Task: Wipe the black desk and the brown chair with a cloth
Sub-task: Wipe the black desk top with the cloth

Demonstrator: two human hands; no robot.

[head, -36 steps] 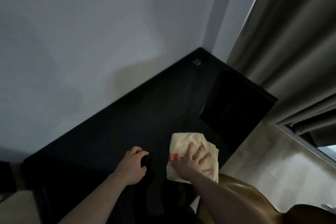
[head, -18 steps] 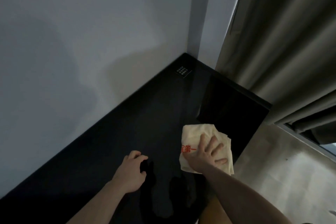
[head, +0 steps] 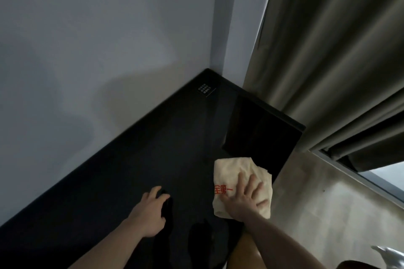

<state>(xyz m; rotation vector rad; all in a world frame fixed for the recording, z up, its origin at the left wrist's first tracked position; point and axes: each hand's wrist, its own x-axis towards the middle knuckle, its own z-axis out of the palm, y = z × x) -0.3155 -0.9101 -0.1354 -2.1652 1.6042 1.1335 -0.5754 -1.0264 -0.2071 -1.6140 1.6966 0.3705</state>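
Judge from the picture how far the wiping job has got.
Done: nothing provable; the desk shows no wipe marks. In hand: the right hand presses the cloth flat on the desk near its front edge; the left hand braces. Left: the chair, untouched.

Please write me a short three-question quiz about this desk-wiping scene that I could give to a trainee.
1. True or false: the right hand lies flat on the cream cloth with fingers spread.
2. Multiple choice: where does the left hand rest? A) on the curtain B) on the black desk, apart from the cloth C) on the brown chair
3. Fill in: the printing on the cloth is ____ in colour.

Key:
1. True
2. B
3. red
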